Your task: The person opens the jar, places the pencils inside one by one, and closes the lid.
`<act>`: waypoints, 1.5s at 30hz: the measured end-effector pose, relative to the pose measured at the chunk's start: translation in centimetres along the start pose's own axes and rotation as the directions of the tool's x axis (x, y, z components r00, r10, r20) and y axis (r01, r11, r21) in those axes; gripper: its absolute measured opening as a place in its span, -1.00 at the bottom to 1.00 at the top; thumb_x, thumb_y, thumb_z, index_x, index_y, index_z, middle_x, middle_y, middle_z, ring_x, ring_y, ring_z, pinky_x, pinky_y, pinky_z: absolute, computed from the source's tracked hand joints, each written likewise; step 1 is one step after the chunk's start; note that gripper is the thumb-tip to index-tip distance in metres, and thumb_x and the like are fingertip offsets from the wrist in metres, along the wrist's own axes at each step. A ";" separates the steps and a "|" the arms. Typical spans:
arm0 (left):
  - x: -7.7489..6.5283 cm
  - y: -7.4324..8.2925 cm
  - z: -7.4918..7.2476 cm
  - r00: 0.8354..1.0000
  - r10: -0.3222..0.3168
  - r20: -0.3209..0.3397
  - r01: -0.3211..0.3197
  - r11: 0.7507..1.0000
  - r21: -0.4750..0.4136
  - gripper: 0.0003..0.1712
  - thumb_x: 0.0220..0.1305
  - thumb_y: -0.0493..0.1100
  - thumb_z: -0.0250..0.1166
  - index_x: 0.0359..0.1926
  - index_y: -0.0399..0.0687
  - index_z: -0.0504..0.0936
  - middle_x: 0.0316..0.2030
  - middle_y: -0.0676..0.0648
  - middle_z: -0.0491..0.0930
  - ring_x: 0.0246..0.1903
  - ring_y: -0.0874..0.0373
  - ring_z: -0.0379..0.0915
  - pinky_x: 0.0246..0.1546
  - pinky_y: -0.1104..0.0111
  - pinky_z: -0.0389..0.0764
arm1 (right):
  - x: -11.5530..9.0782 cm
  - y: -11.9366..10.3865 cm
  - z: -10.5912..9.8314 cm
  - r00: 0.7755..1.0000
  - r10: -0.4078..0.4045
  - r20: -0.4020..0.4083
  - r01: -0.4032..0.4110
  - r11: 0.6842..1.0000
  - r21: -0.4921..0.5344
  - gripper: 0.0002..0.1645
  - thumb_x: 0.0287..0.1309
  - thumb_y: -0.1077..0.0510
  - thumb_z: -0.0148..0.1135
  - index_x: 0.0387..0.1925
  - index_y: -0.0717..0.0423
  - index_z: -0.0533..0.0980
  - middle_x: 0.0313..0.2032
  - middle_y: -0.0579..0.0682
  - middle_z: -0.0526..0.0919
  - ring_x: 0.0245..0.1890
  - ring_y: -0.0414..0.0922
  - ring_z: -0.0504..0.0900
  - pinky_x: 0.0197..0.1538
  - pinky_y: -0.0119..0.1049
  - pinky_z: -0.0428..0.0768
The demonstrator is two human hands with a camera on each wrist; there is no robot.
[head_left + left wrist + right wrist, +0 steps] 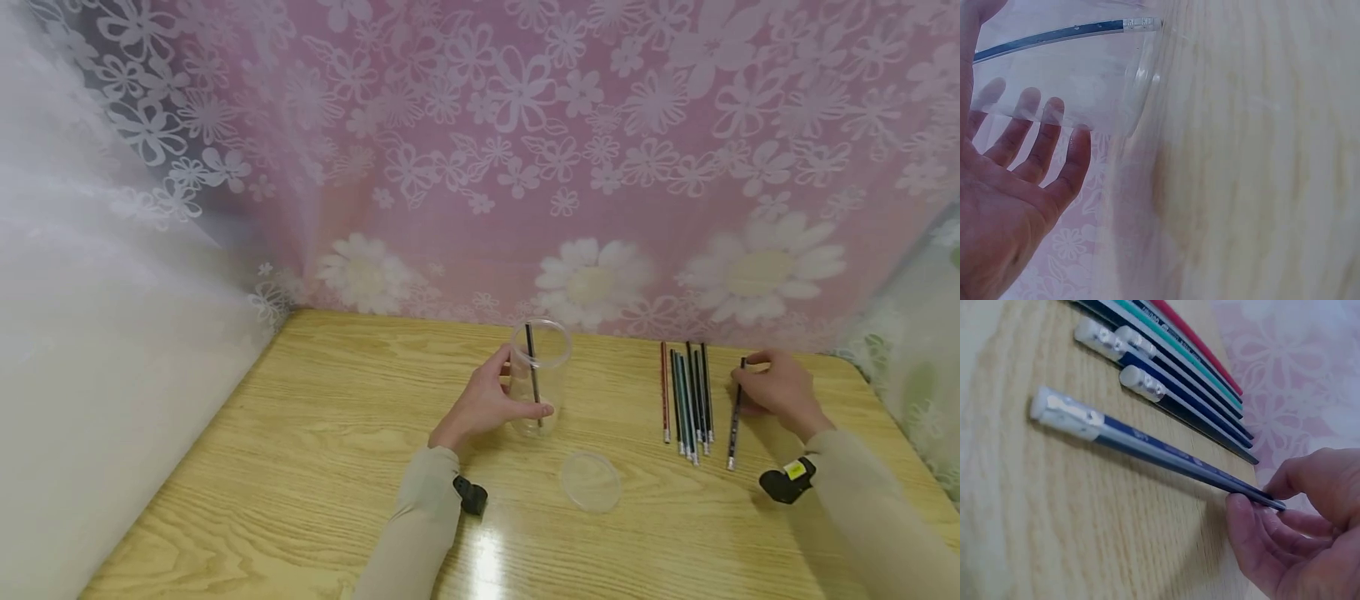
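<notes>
While the right grip, nearly closed, pinches a dark pencil by its far end, a light hold there and a steady clear cup should serve best. Cup: on counter, left grip curved round it, opened to its width; contents, a single pencil, eraser down. Lid: flat on counter. Loose pencils: beside right grip.
</notes>
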State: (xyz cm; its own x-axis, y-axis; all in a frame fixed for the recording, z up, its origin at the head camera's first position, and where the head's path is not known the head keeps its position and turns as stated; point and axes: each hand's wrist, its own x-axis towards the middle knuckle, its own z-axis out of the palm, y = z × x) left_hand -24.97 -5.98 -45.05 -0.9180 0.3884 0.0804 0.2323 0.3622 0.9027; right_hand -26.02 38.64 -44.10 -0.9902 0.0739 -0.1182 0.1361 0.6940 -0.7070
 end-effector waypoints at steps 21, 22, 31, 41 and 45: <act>0.0 0.0 0.2 1.000 0.000 -0.008 0.000 1.000 0.004 -0.22 0.00 0.16 0.63 0.04 -0.04 0.36 0.24 0.16 0.45 0.22 -0.02 0.46 0.07 0.08 0.56 | -4.1 -6.1 -0.9 0.935 0.056 -0.350 0.153 0.826 0.543 -0.57 0.36 0.24 0.19 0.01 -0.34 0.27 -0.24 -0.14 0.43 -0.55 -0.33 0.63 -0.55 -0.31 0.67; 0.0 0.0 0.2 1.000 0.001 -0.010 0.000 1.000 0.007 -0.24 0.00 0.16 0.63 0.05 0.01 0.38 0.24 0.15 0.45 0.22 -0.02 0.47 0.07 0.08 0.56 | -4.3 -6.5 -1.0 0.932 0.054 -0.359 0.177 0.796 0.579 -0.55 0.35 0.26 0.19 0.03 -0.31 0.28 -0.24 -0.12 0.43 -0.55 -0.32 0.63 -0.57 -0.31 0.66; -0.1 -0.1 0.1 1.000 0.000 -0.031 0.001 1.000 0.031 -0.23 -0.01 0.21 0.62 0.19 0.36 0.44 0.21 0.06 0.49 0.18 -0.05 0.50 0.05 0.09 0.58 | -6.0 -11.1 -0.6 0.871 0.067 -0.486 0.359 0.588 0.725 -0.46 0.23 0.44 0.23 0.10 -0.08 0.33 -0.35 -0.05 0.51 -0.56 -0.21 0.69 -0.59 -0.27 0.65; -0.2 -0.1 0.1 0.999 0.015 -0.030 -0.013 0.999 0.037 -0.29 0.00 0.19 0.63 0.11 0.31 0.44 0.15 0.07 0.52 0.13 -0.07 0.53 -0.03 0.13 0.59 | -8.5 -14.5 0.9 0.751 -0.044 -0.659 0.624 0.377 0.685 -0.42 0.17 0.51 0.28 0.16 0.18 0.31 -0.36 0.14 0.49 -0.55 -0.05 0.70 -0.51 -0.22 0.69; -0.2 0.0 0.1 1.000 0.020 -0.022 -0.019 0.999 0.035 -0.33 0.00 0.19 0.63 0.04 0.31 0.44 0.12 0.08 0.53 0.10 -0.06 0.54 -0.06 0.15 0.58 | -9.3 -15.5 1.7 0.677 -0.113 -0.727 0.718 0.313 0.621 -0.43 0.18 0.51 0.28 0.17 0.23 0.32 -0.36 0.17 0.49 -0.54 -0.02 0.66 -0.47 -0.22 0.70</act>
State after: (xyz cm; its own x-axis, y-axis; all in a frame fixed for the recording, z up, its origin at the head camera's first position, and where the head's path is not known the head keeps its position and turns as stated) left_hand -24.73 -5.95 -45.10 -0.9200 0.3768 0.1079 0.2610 0.3837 0.8858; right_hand -18.87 26.00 -33.23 -0.7078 0.4926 0.5064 -0.6503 -0.1744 -0.7394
